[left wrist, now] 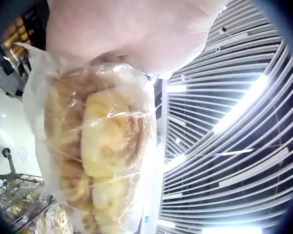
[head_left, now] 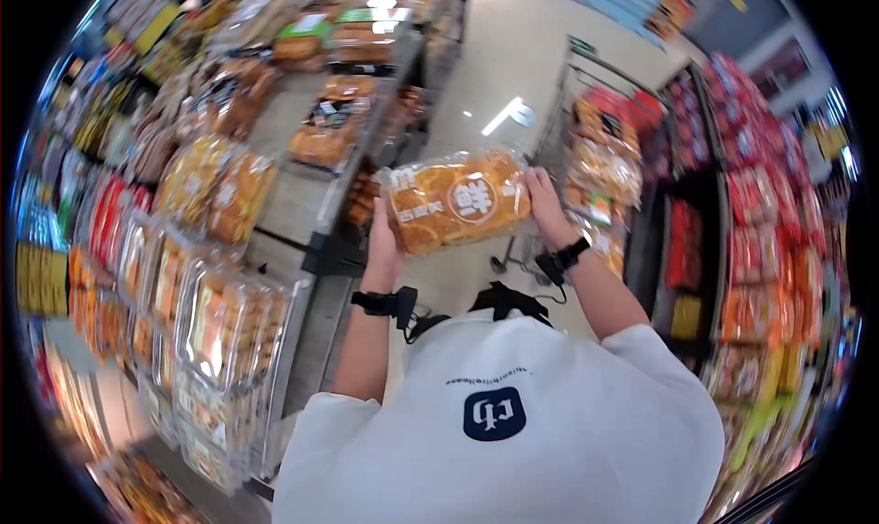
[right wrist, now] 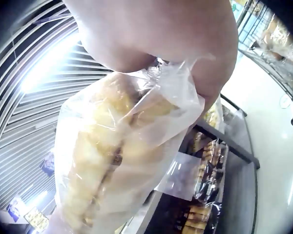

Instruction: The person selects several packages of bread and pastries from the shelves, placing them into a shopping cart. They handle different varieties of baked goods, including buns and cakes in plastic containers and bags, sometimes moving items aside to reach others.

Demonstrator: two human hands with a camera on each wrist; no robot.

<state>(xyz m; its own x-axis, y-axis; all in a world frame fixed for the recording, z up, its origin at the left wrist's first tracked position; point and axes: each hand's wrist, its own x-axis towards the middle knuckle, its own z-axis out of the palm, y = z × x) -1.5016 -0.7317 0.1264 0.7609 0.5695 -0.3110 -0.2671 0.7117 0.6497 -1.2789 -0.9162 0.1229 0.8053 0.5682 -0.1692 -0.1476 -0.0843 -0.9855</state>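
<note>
A clear bag of golden bread (head_left: 455, 202) with white lettering is held up between both hands above the floor. At its left end the left hand (head_left: 385, 245) grips the bag; the right hand (head_left: 547, 206) grips the other end. In the left wrist view, the left hand (left wrist: 132, 34) lies against the end of the bag (left wrist: 107, 141), its fingertips hidden. The right wrist view has the right hand (right wrist: 161, 34) pinching the gathered plastic of the bag (right wrist: 122, 146) between thumb and fingers.
Bread packs (head_left: 334, 121) lie on a shelf at the left, with stacked clear boxes (head_left: 224, 327) lower down. A cart (head_left: 600, 172) holding bagged bread stands at the right, beside shelves of red packages (head_left: 755, 222). Pale floor (head_left: 494, 75) runs between.
</note>
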